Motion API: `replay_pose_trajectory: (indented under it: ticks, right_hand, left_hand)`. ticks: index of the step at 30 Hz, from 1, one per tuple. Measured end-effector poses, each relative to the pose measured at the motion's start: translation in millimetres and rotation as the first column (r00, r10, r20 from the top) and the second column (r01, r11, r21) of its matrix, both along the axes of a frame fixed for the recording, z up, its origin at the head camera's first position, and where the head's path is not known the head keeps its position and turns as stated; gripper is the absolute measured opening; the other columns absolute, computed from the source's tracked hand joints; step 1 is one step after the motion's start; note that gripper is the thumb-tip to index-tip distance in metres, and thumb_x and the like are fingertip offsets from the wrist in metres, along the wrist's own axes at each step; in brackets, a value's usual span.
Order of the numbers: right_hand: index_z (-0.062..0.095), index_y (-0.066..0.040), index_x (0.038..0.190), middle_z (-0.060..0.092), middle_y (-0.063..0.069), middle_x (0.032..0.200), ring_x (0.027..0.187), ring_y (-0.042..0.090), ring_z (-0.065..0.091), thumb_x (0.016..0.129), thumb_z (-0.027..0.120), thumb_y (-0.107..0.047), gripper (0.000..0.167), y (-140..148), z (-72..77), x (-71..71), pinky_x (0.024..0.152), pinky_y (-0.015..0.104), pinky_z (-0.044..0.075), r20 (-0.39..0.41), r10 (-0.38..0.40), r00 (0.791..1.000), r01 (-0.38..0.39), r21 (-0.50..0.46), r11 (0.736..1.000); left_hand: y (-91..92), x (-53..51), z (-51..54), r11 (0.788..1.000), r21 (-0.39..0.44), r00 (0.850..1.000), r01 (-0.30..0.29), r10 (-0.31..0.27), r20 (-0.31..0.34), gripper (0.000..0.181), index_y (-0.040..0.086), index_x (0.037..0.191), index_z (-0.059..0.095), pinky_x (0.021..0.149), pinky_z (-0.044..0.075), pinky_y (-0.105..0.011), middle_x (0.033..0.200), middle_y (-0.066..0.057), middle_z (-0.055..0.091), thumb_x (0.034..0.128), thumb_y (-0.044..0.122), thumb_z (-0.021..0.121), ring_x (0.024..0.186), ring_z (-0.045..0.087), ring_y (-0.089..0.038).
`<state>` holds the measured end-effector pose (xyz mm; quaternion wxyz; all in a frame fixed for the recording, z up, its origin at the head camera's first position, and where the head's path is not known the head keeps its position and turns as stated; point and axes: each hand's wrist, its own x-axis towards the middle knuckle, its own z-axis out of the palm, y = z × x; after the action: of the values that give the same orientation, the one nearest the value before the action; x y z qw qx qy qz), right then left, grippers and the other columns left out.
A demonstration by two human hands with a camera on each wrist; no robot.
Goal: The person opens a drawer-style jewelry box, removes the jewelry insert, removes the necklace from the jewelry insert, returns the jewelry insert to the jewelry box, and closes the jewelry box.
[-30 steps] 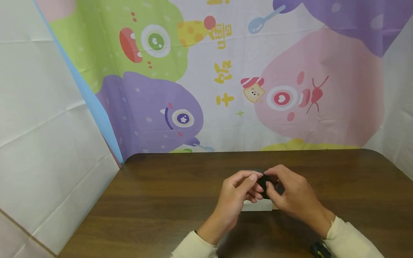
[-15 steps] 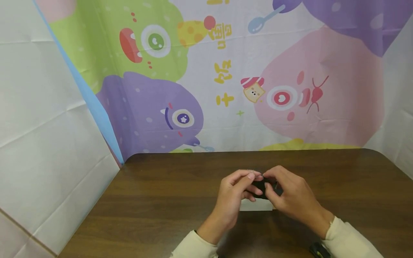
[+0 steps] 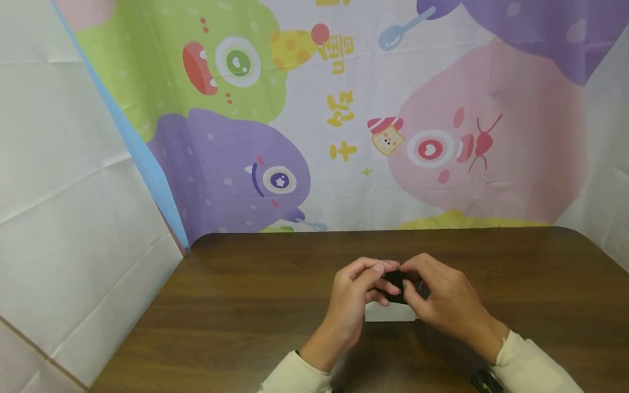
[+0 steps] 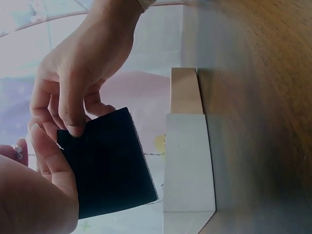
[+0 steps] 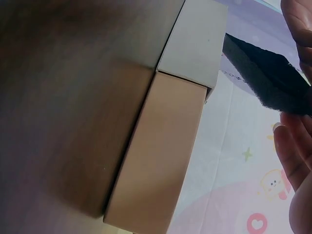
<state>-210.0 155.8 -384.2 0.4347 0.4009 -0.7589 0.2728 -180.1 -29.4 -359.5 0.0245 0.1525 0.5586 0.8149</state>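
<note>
My right hand [image 3: 449, 292] pinches one corner of a square black pad [image 4: 109, 165] with a fuzzy edge, seen at an angle in the right wrist view. My left hand [image 3: 349, 297] is at the pad's opposite side, thumb and forefinger together on a thin chain [image 4: 153, 154], part of which shows beyond the pad. A glittering bit [image 4: 18, 152] lies against a left fingertip. Below the hands sits a box with a white sleeve [image 4: 189, 165] and a tan inner part [image 5: 156, 151] sticking out of it. The chain's full course is hidden.
The box lies on a dark brown wooden table [image 3: 221, 305]. Behind it hangs a cloth [image 3: 354, 202] printed with cartoon monsters, and a white panel [image 3: 73, 164] stands on the left. A dark object [image 3: 486, 381] shows near the right cuff.
My left hand has shifted slightly left and up. The pad has tilted flatter between the hands, while my right hand keeps its pinch nearly in place. The box has not moved.
</note>
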Motion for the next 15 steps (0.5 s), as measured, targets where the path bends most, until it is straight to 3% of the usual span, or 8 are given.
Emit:
replay_pose_trajectory:
  ticks: [15]
  right_hand:
    - [0.066,-0.005,0.095,0.062,-0.003,0.093,0.063,0.006,0.053,0.091,0.050,-0.020,0.022,-2.0,1.4,0.7,0.057,0.015,0.043,-0.014,0.000,1.000,0.000,0.005,1.000]
  left_hand:
    - [-4.4,-1.4,3.5,0.999,0.027,1.000,0.019,-0.018,-0.002,0.023,-0.007,0.100,0.065,0.056,0.052,-0.024,0.118,-0.021,0.068,0.0994,0.015,0.058,0.072,0.070,-0.015]
